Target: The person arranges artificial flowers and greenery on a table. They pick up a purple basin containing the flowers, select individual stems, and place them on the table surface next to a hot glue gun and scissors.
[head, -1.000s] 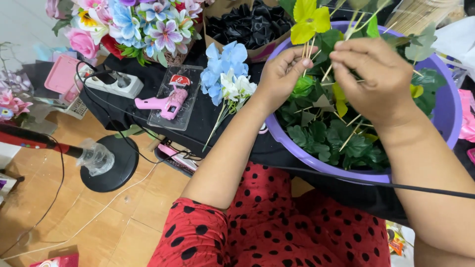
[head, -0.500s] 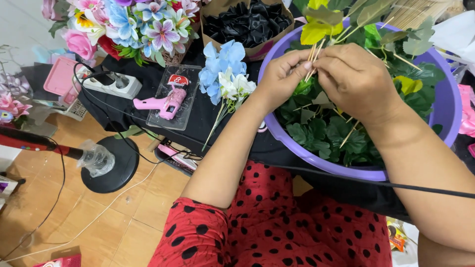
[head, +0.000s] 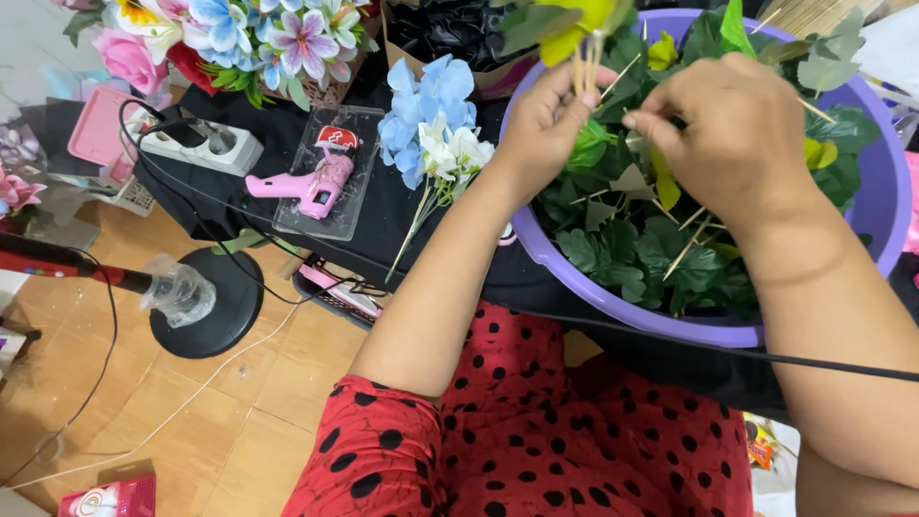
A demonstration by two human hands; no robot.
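Both hands work above a purple basin (head: 890, 225) that sits on a black cloth (head: 392, 215) in front of the person's lap. The left hand (head: 550, 120) has its fingers closed around a small bunch of thin wooden sticks (head: 584, 69), held upright near the basin's left rim; yellow-green leaves (head: 574, 24) top the sticks at the upper edge of the view. The right hand (head: 732, 129) hovers just beside it over the middle of the basin, fingers curled and pinched together toward the same bunch, though what exactly they nip is hidden behind the knuckles. The basin is filled with loose green artificial leaves (head: 651, 254) on sticks, with a few yellow ones among them. To the left of the basin, on the cloth, lies a spray of blue and white fabric flowers (head: 431, 124), and further left a pink glue gun (head: 311, 184) rests on a clear plastic tray (head: 292, 220). A white power strip (head: 201, 148) lies near it, under a bouquet of mixed fabric flowers (head: 239, 33). A round black stand base (head: 215, 306) stands on the wooden floor (head: 230, 421) below. The person's lap is covered in red cloth with black dots (head: 536, 431).
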